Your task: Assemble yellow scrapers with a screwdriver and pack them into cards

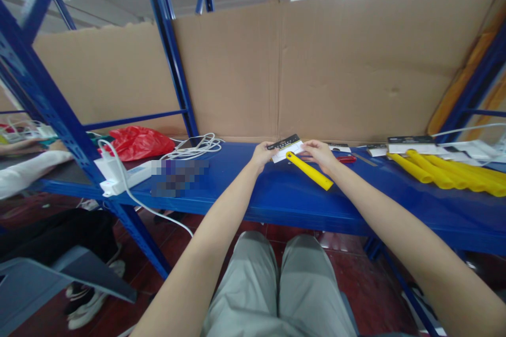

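Note:
In the head view, a small black-and-white printed card (288, 146) is held up just above the blue shelf top. My left hand (261, 156) pinches its left side, fingers closed. At the right edge of the same card, the fingers of my right hand (320, 154) are closed too. A yellow tube (311, 171) with a hole near its upper end slants across the shelf between my hands, its top overlapping the card's lower part. Just right of my right hand is a red tool (347, 159), too small to name.
Several yellow tubes (446, 168) lie side by side at the right, with a stack of black-and-white cards (411, 142) behind them. Left are a white power strip (122, 179), coiled white cable (200, 145) and red plastic bag (140, 142). Cardboard (336, 68) backs the shelf. A co-worker's sleeve (35, 168) shows far left.

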Demonstrator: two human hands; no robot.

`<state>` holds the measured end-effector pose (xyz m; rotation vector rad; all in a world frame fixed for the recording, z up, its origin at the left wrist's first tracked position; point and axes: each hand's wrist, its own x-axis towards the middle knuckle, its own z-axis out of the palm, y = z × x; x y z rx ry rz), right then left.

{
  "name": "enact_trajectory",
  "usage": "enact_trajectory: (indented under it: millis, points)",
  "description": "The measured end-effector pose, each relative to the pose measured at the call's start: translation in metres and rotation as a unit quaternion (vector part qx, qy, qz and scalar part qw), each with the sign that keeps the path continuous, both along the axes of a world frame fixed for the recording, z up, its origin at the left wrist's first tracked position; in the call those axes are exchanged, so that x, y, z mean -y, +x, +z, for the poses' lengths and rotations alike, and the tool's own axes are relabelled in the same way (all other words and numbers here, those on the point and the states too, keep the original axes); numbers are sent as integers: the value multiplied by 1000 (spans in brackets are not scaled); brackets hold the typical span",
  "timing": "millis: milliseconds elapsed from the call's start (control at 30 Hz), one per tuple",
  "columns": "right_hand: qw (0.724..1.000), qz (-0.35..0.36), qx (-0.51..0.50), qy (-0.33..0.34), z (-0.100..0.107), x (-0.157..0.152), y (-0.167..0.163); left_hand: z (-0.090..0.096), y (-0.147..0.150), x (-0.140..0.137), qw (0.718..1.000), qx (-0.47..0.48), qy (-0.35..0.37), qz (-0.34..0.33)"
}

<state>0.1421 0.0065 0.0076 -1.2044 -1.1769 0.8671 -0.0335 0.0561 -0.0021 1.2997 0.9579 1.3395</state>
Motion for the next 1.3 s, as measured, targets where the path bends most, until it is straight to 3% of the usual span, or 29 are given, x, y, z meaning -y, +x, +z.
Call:
enact_trajectory:
  millis: [167,367,433,633,933,1300]
  points:
    - [985,-72,157,7,-4,-5,3,2,1,2,999,-5,1,44]
    - [947,-79,299,84,-11,-12,8,1,1,0,996,-14,-14,84]
    - [939,-68,319,110,-12,-10,8,2,0,1,996,-12,-16,90]
    - [930,54,334,142,-14,-3,0,6,0,8,995,-33,-30,85]
    - [934,100,336,77,-12,4,-9,4,-1,3,994,-16,-48,93]
    - [879,116,454,89,-6,13,-10,7,-3,6,997,11,-37,70]
